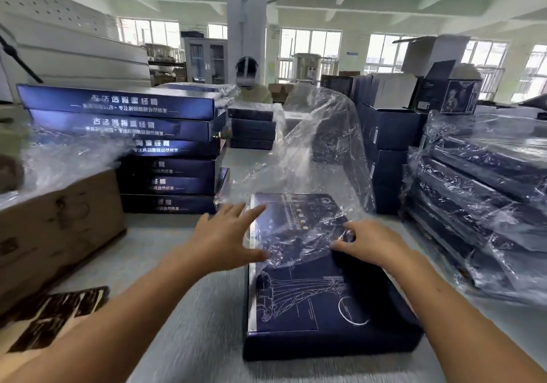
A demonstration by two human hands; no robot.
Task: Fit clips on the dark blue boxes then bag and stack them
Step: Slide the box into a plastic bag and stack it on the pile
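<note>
Flat on the grey table, centre front: dark blue box, broad, stiff, probably light for its size, best held by the long side edges. Billowing over its far half: clear bag, thin, slippery, easily torn (mouth partway on). Left hand spread, fingers straight, at the bag's left edge. Right hand pinching film at the bag's mouth.
</note>
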